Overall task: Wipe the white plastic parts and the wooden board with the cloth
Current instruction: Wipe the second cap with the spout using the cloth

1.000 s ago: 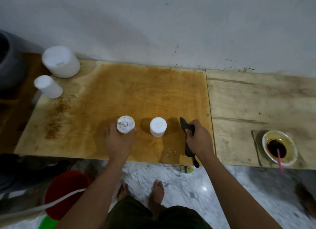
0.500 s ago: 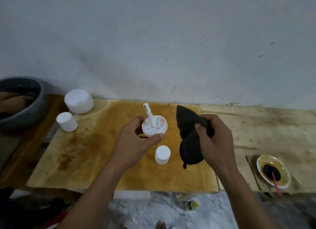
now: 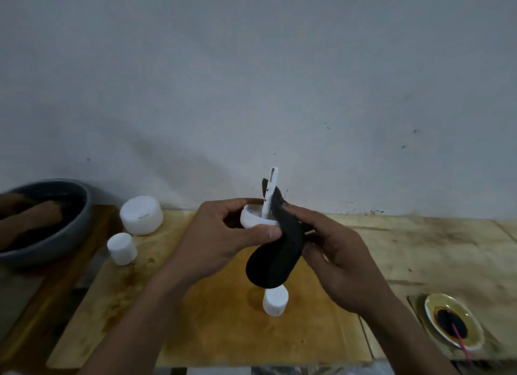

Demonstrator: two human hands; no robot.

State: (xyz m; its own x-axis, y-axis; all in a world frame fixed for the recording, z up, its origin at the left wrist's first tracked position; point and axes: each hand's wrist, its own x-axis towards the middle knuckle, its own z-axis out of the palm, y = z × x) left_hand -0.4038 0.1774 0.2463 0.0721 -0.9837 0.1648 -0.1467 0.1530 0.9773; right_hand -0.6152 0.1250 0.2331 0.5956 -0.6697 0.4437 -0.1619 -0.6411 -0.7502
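My left hand (image 3: 221, 240) gripping a white stemmed part (image 3: 256, 220) above the stained wooden board (image 3: 223, 324), my right hand (image 3: 335, 257) holding the black cloth (image 3: 277, 260) against it, white cap (image 3: 275, 302) on the board below, white tubs (image 3: 141, 218) at its far-left corner, scuffed grey wall (image 3: 251, 80) behind

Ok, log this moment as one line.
phase: wiping | left hand: holds stemmed white part above wooden board | right hand: grips black cloth against its stem | small white cap: on board
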